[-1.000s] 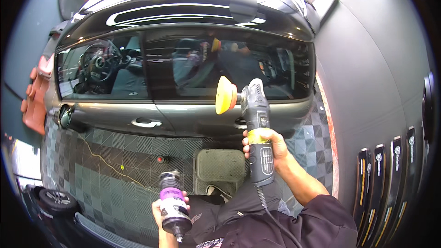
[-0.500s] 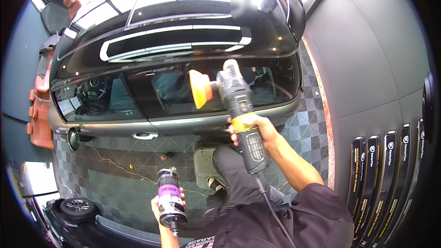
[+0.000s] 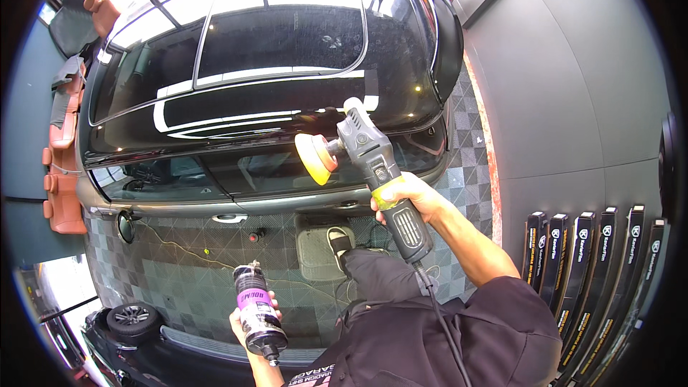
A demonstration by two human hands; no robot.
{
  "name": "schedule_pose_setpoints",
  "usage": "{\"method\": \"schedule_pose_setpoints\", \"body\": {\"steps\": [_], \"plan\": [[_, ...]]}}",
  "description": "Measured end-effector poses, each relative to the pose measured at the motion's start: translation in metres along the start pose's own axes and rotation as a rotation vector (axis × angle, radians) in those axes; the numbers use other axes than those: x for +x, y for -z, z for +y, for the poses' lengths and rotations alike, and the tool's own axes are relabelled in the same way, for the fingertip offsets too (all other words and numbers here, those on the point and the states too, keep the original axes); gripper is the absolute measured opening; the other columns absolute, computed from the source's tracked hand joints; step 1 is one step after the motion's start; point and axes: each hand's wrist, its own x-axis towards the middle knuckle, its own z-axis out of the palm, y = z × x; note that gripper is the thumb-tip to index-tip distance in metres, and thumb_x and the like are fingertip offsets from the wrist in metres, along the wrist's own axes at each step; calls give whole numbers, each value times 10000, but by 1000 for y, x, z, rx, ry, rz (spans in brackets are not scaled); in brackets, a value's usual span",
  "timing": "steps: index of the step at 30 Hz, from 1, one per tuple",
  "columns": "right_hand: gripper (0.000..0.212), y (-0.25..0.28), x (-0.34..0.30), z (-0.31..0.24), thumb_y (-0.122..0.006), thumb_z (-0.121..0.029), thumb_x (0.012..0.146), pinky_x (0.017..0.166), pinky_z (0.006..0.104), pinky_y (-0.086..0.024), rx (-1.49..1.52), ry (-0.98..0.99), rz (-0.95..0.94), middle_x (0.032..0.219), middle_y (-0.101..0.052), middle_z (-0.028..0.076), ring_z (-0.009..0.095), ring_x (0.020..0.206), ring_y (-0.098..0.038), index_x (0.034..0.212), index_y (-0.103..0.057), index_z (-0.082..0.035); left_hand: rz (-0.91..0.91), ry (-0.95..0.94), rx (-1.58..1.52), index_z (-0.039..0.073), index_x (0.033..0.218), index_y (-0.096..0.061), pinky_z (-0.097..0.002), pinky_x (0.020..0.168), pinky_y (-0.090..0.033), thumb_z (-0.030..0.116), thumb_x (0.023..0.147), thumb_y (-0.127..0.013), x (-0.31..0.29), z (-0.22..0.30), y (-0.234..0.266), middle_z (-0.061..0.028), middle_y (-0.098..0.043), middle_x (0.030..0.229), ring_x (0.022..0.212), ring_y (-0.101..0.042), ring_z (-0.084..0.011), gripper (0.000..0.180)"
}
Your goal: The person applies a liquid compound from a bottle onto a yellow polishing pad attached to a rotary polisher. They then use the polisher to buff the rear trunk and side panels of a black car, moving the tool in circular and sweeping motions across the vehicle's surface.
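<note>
My right hand (image 3: 408,197) is wrapped round the yellow-taped middle of a black and grey car polisher (image 3: 380,161). Its orange and yellow foam pad (image 3: 315,159) points to the left, apart from the car. A cord runs from the polisher's rear end down past my right side. Lower left, my left hand (image 3: 244,330) grips a dark bottle (image 3: 256,313) with a purple band, tilted with its black nozzle toward me. Beyond both hands stands a glossy black car (image 3: 265,111), its roof and side windows in view.
A grey step platform (image 3: 315,258) stands by my foot on the tiled floor. A thin yellow cable (image 3: 179,247) crosses the floor. Red-brown car seats (image 3: 68,201) line the left side. Several long black boxes (image 3: 580,265) lean at the right wall. Another dark vehicle (image 3: 136,358) is lower left.
The view has shifted, and more of the car roof shows. The polisher sits slightly lower and farther right, its pad still off the car. The bottle has moved a little left. Both grips stay the same.
</note>
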Motion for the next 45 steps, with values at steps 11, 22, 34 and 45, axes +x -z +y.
{"method": "schedule_pose_setpoints", "body": {"steps": [11,22,34,45], "plan": [[315,8,0,23,-812,-113,819,708,377,-625,-83,91,90,890,-718,144,224,734,-725,1039,-646,40,-124,-110,-93,-125,1512,-249,-552,931,-606,384,812,-753,-53,3,-69,-357,-517,1351,1097,-647,-485,1001],[323,-4,-36,50,-780,-119,844,692,380,-649,99,122,190,866,-687,138,227,713,-719,1078,-594,2,-232,-137,-44,-129,1512,-218,-558,1009,-565,378,858,-740,-34,19,-80,-338,-460,1444,1214,-599,-445,978],[407,26,-71,50,-722,-210,893,781,428,-651,145,34,192,1018,-716,191,306,855,-748,1191,-607,42,-158,-197,-113,-165,1471,-260,-524,927,-624,441,819,-728,-29,4,-35,-355,-523,1357,1144,-640,-458,1006],[641,37,-73,57,-643,-439,927,773,475,-596,495,-174,-60,1060,-636,193,314,860,-671,1410,-500,-44,-368,-283,-393,-81,1549,-172,-555,1033,-561,419,834,-788,-43,-17,-62,-341,-352,1523,1260,-552,-453,1068]]}}
